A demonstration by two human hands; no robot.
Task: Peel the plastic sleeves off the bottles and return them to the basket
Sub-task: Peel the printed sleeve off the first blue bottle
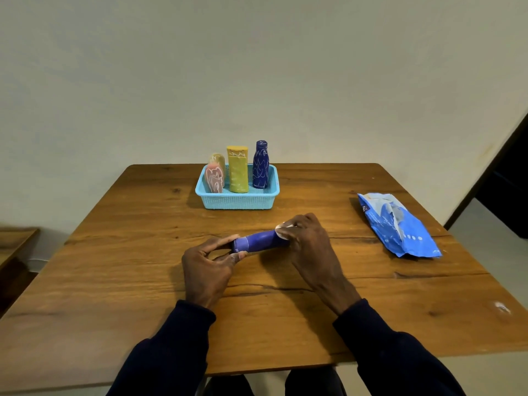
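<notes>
Hands met low over the wooden table point(114, 281) at the centre of the frame, with a blue bottle point(261, 241) lying crosswise between them. The left hand point(208, 264) gripped the bottle's left end between thumb and curled fingers, apparently to keep it from turning. The right hand point(308, 244) curled over the other end and pinched a scrap of whitish plastic sleeve point(285, 227) there, seemingly the loose edge from which a peel could start (how much of the wrap was free could not be told). Holding the bottle sideways looked like a way to brace one end while pulling at the other.

In the upper middle of the frame, the turquoise basket point(237, 201) held four more bottles upright: a pink bottle point(213, 178) at its left, a beige bottle point(218, 160) behind that, a yellow bottle point(237, 170) in the middle and a dark blue bottle point(260, 164) at the right, all apparently wrapped. A crumpled blue plastic bag point(397, 224) lay towards the right of the frame, well apart from the work, perhaps meant for the waste.
</notes>
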